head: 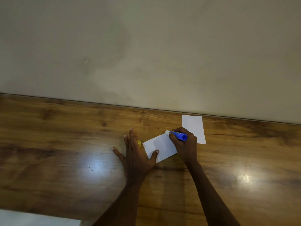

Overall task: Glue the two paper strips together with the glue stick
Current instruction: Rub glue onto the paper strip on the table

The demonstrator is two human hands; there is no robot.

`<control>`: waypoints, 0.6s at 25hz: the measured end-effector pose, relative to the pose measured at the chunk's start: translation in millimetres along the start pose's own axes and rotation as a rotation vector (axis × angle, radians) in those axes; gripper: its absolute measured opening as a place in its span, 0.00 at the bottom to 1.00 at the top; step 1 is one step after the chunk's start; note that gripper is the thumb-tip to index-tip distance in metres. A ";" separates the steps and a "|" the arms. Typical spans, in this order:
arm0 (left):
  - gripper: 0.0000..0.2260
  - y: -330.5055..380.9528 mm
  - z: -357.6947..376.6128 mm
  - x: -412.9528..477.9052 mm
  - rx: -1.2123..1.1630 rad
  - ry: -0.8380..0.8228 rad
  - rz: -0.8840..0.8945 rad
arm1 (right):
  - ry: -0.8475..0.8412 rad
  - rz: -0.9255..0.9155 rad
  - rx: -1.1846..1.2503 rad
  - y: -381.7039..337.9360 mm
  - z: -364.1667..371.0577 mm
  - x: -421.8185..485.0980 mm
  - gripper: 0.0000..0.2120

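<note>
Two bare forearms reach up from the lower edge of the frame over a wooden table (65, 136), where a person works glue onto paper. Beside them, at the near left corner, a pale surface (32, 217) shows past the table's edge.

At centre, the left hand (135, 154) lies flat on the wood with fingers straight and spread. Its thumb (156, 151) presses down the near part of a white paper strip (160, 148), which lies skewed on the table. A small yellow object (139, 143) lies just beside that strip's left edge, mostly hidden by the fingers.

The right hand (185, 145) is curled tightly round a blue glue stick (178, 135), held tilted with the blue end toward the camera. The stick's white tip meets the far right corner of the pinned strip.

A second strip (193, 126) lies farther back and to the right, its far edge close to the line where the table meets a plain beige wall (146, 46). The right hand covers this strip's near left corner. Whether the two strips touch beneath it cannot be told.

Two patches of light glare on the polished wood, one to each side of the arms.
</note>
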State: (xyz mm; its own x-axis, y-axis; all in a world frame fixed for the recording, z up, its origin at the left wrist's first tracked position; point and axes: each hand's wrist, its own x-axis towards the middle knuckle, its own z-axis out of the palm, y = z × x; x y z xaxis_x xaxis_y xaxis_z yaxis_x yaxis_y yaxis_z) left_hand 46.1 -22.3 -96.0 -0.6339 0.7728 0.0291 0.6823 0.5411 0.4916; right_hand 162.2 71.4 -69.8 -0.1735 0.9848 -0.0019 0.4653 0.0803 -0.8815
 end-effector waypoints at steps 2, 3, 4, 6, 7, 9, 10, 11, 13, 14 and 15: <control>0.50 -0.1 0.3 0.4 0.010 0.001 -0.002 | 0.013 -0.005 -0.014 0.5 0.4 -0.5 0.07; 0.50 -0.2 0.4 0.6 0.011 0.001 -0.003 | 0.014 -0.007 -0.024 0.4 1.0 -1.0 0.07; 0.50 -0.3 0.5 0.8 0.008 -0.001 -0.003 | 0.015 -0.010 -0.033 -0.4 1.6 -1.7 0.07; 0.50 -0.9 1.1 0.4 0.004 0.003 0.005 | 0.005 -0.005 -0.046 -3.2 2.1 -3.1 0.07; 0.50 -0.8 1.5 0.4 0.002 0.008 0.007 | 0.005 0.011 -0.037 -4.9 0.9 -4.6 0.08; 0.50 -0.5 1.7 0.2 0.002 0.012 0.010 | 0.078 0.059 0.031 -9.3 -3.5 -11.7 0.12; 0.50 -0.6 1.7 0.0 0.001 0.013 0.014 | 0.145 0.056 0.028 -9.2 -6.0 -17.3 0.15; 0.50 -0.6 1.8 -0.1 0.000 0.017 0.017 | 0.193 0.042 -0.067 -8.1 -6.8 -24.1 0.17; 0.50 -0.6 1.8 0.6 0.003 0.014 0.014 | 0.157 0.044 -0.415 -5.5 -3.0 -42.0 0.17; 0.50 -0.6 1.9 0.8 0.011 0.007 0.011 | 0.101 0.062 -0.543 -3.9 1.1 -50.7 0.18; 0.50 -0.7 2.0 0.7 0.020 0.001 0.008 | 0.049 0.097 -0.580 -2.4 5.4 -56.9 0.19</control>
State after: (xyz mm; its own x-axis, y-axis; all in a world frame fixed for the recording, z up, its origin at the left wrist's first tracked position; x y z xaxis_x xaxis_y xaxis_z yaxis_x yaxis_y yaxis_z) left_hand 45.9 -21.5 -98.0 -0.6289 0.7767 0.0336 0.6944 0.5418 0.4737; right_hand 166.3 14.4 -70.2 -0.0724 0.9968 -0.0353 0.8783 0.0469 -0.4759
